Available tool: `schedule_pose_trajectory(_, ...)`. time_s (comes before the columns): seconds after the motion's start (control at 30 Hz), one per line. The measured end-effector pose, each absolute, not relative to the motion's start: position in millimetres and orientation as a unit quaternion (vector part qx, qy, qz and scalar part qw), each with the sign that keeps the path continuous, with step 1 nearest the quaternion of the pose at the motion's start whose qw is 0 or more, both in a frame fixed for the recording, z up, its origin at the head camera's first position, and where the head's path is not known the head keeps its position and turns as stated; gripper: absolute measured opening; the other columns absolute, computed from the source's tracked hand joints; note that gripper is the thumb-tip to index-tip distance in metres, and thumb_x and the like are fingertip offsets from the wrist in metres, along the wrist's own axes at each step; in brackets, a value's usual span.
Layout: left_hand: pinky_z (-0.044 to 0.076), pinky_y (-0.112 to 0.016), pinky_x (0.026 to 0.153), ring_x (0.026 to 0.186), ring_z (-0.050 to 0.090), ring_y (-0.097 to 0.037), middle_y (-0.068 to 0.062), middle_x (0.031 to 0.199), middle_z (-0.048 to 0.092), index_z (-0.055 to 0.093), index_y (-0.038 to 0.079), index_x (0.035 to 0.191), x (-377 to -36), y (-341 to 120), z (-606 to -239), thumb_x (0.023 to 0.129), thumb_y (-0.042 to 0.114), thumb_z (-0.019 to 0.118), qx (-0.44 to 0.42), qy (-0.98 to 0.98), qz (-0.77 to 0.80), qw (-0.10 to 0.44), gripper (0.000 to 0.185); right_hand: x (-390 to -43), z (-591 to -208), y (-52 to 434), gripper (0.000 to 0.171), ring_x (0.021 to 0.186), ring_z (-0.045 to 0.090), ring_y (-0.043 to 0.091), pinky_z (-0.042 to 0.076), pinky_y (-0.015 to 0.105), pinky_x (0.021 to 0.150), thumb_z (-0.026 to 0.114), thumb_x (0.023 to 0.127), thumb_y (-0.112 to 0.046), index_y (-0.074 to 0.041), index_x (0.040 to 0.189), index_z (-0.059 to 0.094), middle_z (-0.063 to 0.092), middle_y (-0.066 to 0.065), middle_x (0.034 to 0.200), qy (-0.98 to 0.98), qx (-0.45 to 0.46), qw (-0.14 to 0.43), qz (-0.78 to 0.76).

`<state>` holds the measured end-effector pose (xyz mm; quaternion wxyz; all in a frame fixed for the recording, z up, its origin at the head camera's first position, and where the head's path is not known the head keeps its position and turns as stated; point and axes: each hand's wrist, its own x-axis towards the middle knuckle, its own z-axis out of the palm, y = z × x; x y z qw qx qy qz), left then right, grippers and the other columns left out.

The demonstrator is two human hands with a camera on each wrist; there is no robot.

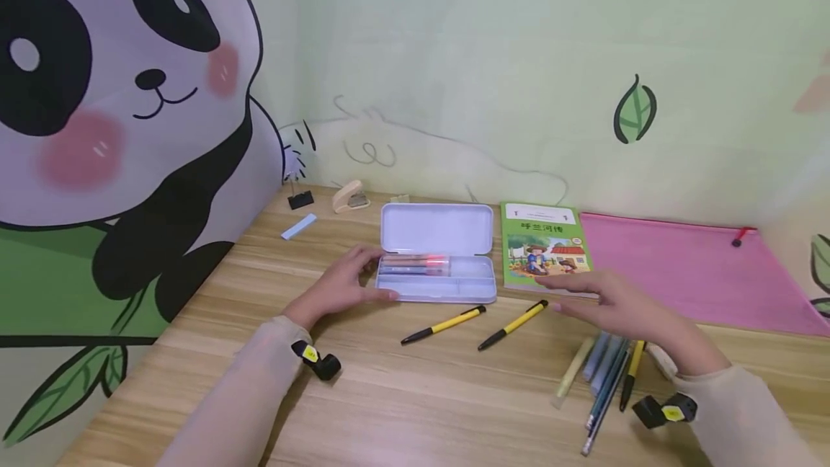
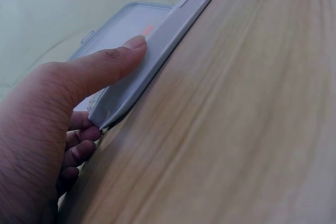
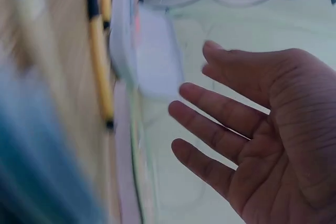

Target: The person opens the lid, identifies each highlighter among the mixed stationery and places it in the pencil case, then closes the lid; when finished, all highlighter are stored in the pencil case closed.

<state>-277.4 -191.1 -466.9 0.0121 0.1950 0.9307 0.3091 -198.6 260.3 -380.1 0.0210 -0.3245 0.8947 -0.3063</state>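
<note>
The pale pencil case [image 1: 447, 300] lies at the centre of the head view with its lid [image 1: 436, 229] tipped back, and a clear sleeve of pens [image 1: 415, 265] rests in the left part of its rear compartment. The case looks thin-walled and stiff, probably light, with smooth sides that might slide on the wooden table [image 1: 389, 409] if pushed; the hinge seems the part most easily strained. The tray's short ends look the best place to take hold, rather than the lid. The left hand [image 1: 344, 283] does so, gripping the left end between thumb and fingers. The right hand [image 1: 632, 316], right of centre, is held well apart from the case, its fingers loosely extended and holding nothing. The left wrist view shows what the head view leaves unclear: the thumb [image 2: 118, 61] lies over the long front wall while the fingertips come round the end corner. The right wrist view shows the bare palm and the gaps between the fingers, but blurs the bundle of pens and pencils [image 1: 606, 370] that the head view shows distinctly at lower right. Only the head view reveals the tray's compartments.
</note>
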Motion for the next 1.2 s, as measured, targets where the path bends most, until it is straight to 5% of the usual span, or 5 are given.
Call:
schedule_pose_trajectory(0.17,0.04,-0.05,0.107,0.12,0.05,-0.023,-0.002,0.134,0.05,0.049,0.022,0.147,-276.2,-194.3,-465.8,0.07,0.073,0.077,0.197,0.931,0.308,0.011,0.097,-192.2,-392.1,292.9,0.029,0.116,0.064,0.032,0.053,0.055,0.091,0.069,0.097,-0.027,-0.014,0.123,0.072,0.07,0.002,0.123,0.902,-0.32,0.042,-0.287)
schedule_pose_trajectory(0.43,0.038,-0.05,0.109,0.123,0.049,-0.024,-0.002,0.136,0.05,0.048,0.023,0.148,-275.2,-194.7,-466.8,0.071,0.07,0.079,0.199,0.93,0.308,0.015,0.095,-195.4,-411.6,303.8,0.021,0.105,0.062,0.011,0.053,0.042,0.088,0.075,0.091,-0.032,-0.029,0.111,0.074,0.068,-0.013,0.114,0.892,-0.363,0.082,-0.257)
schedule_pose_trajectory(0.97,0.038,-0.051,0.11,0.124,0.048,-0.025,-0.004,0.138,0.049,0.049,0.021,0.147,-274.6,-190.3,-461.5,0.072,0.069,0.079,0.198,0.93,0.309,0.015,0.094,-197.0,-422.4,293.9,0.012,0.094,0.054,0.008,0.047,0.033,0.082,0.077,0.089,-0.028,-0.033,0.097,0.069,0.062,-0.014,0.104,0.874,-0.415,0.059,-0.247)
schedule_pose_trajectory(1.2,0.039,-0.05,0.109,0.125,0.049,-0.025,-0.004,0.138,0.049,0.05,0.021,0.146,-274.0,-189.7,-460.7,0.072,0.067,0.08,0.199,0.929,0.31,0.014,0.092,-200.6,-428.0,301.2,0.008,0.092,0.06,0.01,0.048,0.031,0.083,0.071,0.094,-0.028,-0.031,0.101,0.07,0.068,-0.013,0.101,0.869,-0.367,0.114,-0.311)
